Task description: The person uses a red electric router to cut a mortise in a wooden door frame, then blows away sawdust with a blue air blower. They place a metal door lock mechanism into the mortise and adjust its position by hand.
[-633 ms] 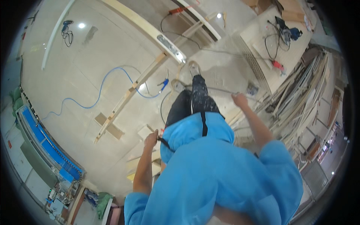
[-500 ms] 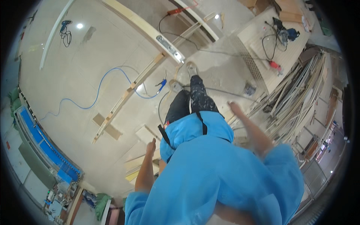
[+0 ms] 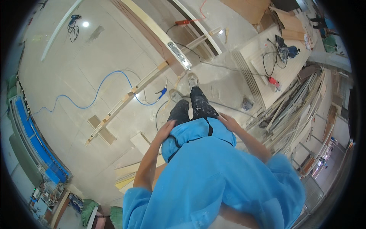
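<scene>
My left hand (image 3: 164, 131) rests at the left side of my blue garment (image 3: 190, 129), by the top of my dark, paint-specked trousers (image 3: 199, 104). On the other side my right hand (image 3: 230, 124) lies against the garment near the right thigh. Both hands look flat with fingers extended, and no tool shows in either. Beyond my feet stands a door panel (image 3: 167, 45), its pale edge fitted with a metal lock plate (image 3: 176, 50). A blue air blow gun (image 3: 162, 92) lies on the floor to the left of my shoes.
A blue hose (image 3: 100, 88) and a long wooden strip (image 3: 122, 100) cross the floor at left. Right of me are a panel stack (image 3: 263, 57) with a power tool (image 3: 285, 51) on it, and piled wood strips (image 3: 295, 105). Dark cables (image 3: 225, 68) run across the floor.
Both hands have come in from out at my sides to the garment and upper thighs. My view has shifted slightly, with more of the door panel's face showing.
</scene>
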Tool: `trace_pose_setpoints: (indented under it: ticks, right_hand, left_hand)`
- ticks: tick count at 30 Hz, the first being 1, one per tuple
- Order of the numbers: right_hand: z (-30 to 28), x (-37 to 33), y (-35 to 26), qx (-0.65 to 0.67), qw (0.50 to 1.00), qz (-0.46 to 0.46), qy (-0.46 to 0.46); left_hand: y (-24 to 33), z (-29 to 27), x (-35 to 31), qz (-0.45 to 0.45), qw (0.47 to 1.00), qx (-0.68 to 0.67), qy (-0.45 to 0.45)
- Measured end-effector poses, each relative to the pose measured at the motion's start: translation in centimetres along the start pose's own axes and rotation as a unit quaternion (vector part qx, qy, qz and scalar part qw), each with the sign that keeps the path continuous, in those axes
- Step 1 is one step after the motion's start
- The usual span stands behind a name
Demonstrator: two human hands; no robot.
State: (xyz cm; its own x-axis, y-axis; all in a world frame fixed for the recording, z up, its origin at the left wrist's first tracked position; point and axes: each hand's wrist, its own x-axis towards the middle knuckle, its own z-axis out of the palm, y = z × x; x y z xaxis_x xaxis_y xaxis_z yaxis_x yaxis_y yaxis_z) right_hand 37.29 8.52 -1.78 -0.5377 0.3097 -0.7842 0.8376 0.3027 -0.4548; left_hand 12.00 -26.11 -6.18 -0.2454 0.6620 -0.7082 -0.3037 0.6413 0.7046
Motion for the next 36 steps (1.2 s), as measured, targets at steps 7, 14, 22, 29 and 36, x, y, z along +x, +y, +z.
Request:
trace_pose_setpoints:
  ticks: [7, 14, 22, 29, 36]
  right_hand:
    - [0.9, -7.7, 15.0, 0.038, 0.926, 0.353, -0.126]
    - [-2.5, 5.7, -11.8, 0.355, 0.932, -0.069, 0.017]
    - [-11.8, 4.3, -22.6, 0.181, 0.923, -0.314, 0.133]
    - [3.9, -1.7, 12.3, 0.031, 0.986, 0.15, -0.07]
    - [7.4, -2.5, 12.7, 0.229, 0.924, 0.302, -0.043]
  left_hand:
    - [-19.8, 2.5, -18.2, -0.399, 0.9, 0.136, 0.111]
    - [2.0, -1.1, 3.8, -0.119, 0.84, -0.529, 0.035]
    - [16.6, -7.3, 5.5, 0.271, 0.95, -0.05, 0.146]
    - [-10.9, 4.7, -10.3, -0.233, 0.97, -0.06, 0.033]
    - [-14.7, 4.3, -10.2, -0.34, 0.92, -0.166, 0.099]
